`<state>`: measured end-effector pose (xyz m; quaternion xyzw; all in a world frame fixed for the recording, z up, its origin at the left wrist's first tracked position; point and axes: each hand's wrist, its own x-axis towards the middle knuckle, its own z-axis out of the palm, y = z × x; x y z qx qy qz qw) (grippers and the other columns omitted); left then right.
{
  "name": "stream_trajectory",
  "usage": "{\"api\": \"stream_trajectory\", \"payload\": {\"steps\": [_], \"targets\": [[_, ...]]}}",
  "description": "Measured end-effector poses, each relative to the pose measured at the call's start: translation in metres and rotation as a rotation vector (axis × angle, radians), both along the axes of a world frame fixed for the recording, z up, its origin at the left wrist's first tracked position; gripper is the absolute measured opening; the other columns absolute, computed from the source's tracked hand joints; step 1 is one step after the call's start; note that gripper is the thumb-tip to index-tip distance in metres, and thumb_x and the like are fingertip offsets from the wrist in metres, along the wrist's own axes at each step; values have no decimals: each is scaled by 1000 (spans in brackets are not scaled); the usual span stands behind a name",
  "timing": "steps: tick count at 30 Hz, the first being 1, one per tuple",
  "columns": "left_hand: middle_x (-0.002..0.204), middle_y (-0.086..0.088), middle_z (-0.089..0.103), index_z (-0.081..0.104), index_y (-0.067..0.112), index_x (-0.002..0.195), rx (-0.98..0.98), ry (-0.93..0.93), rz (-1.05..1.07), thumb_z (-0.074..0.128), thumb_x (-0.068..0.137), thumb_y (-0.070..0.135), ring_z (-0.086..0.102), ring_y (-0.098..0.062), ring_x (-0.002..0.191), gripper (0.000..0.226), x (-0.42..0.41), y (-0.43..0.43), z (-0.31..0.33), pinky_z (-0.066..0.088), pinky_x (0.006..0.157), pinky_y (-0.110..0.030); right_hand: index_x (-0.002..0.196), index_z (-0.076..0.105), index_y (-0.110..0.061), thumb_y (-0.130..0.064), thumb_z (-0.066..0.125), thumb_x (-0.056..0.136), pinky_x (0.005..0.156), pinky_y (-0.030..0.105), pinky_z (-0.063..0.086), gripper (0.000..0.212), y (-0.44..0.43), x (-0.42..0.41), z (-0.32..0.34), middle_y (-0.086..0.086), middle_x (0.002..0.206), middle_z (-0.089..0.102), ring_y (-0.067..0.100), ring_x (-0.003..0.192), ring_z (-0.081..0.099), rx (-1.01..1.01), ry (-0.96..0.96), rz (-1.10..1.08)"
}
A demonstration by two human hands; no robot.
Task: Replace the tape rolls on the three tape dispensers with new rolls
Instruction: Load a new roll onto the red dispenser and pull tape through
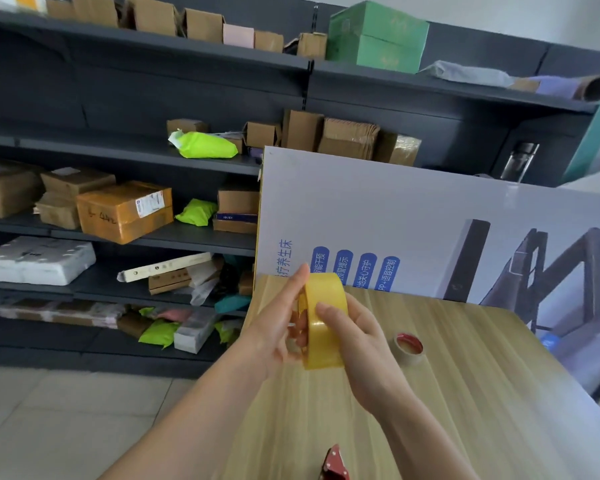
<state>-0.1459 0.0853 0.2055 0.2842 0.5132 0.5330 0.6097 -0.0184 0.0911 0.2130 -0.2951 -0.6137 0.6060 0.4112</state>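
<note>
A roll of yellow packing tape is being held upright on edge above a wooden table by both hands. The left hand is being pressed against the roll's open side, with fingers showing through the core. The right hand is being wrapped around the outer band, its thumb lying across the tape. A smaller, nearly used-up tape roll with a red core is lying flat on the table just right of the hands. A red tape dispenser is being cut off by the bottom edge. A large printed carton is being leaned behind the table, beside dark shelving loaded with parcels.
</note>
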Motion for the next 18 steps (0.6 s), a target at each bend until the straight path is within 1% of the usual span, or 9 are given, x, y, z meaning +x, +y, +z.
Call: {"api": "stream_trajectory", "payload": {"steps": [2,4,5,8,10,11,14,16,18], "targets": [[107,-7,67,57,28,126,92,60,10,57,62,80,64,-24,98,83,2,0,1,53,82,-42,108,64,-12,-32,55,92,75,39,55,28,1,0,-2,5,83,71,18,76,67,-6,-15,-33],[121,-13,62,52,31,131,221,173,86,48,75,69,60,-31,112,68,9,0,2,48,92,-51,107,61,-6,-32,51,97,70,36,52,29,2,2,-3,8,78,69,19,69,65,-8,-23,-47],[129,-14,58,53,34,130,290,233,125,47,79,63,55,-31,120,59,13,-1,2,45,97,-51,108,61,-4,-30,49,99,68,35,52,30,3,4,-3,9,78,68,19,68,65,-12,-26,-55],[126,8,59,64,36,116,522,442,194,49,90,45,55,-9,118,32,21,-4,1,48,96,-28,115,61,-11,-33,47,99,65,26,55,31,3,10,0,10,94,71,19,80,68,-35,-37,-74],[126,17,58,67,28,116,654,696,186,52,87,43,50,4,119,36,23,-6,-1,39,99,-11,114,62,-26,-40,43,98,66,19,55,29,2,14,2,-1,108,70,8,92,68,-63,-32,-104],[126,17,59,68,24,117,724,808,183,54,86,43,49,6,120,38,24,-6,-3,36,98,-6,113,62,-32,-45,40,97,72,18,54,30,2,16,3,-7,113,69,3,98,66,-69,-31,-117],[120,15,65,72,20,111,776,884,197,60,84,41,56,3,114,36,23,-4,-8,43,96,-12,115,57,-43,-58,30,94,89,23,51,38,0,21,7,-15,119,65,2,111,61,-83,-65,-137],[111,14,68,75,19,104,769,871,226,65,84,36,60,1,108,29,24,-2,-9,49,95,-22,111,56,-49,-61,27,93,85,21,54,36,-3,24,9,-18,117,66,2,108,64,-77,-80,-137],[102,9,71,77,17,96,851,1012,264,66,84,37,63,-3,100,26,27,-1,-9,52,91,-27,106,58,-51,-63,27,91,83,22,56,36,-5,27,10,-16,113,69,4,103,67,-85,-90,-143]]}}
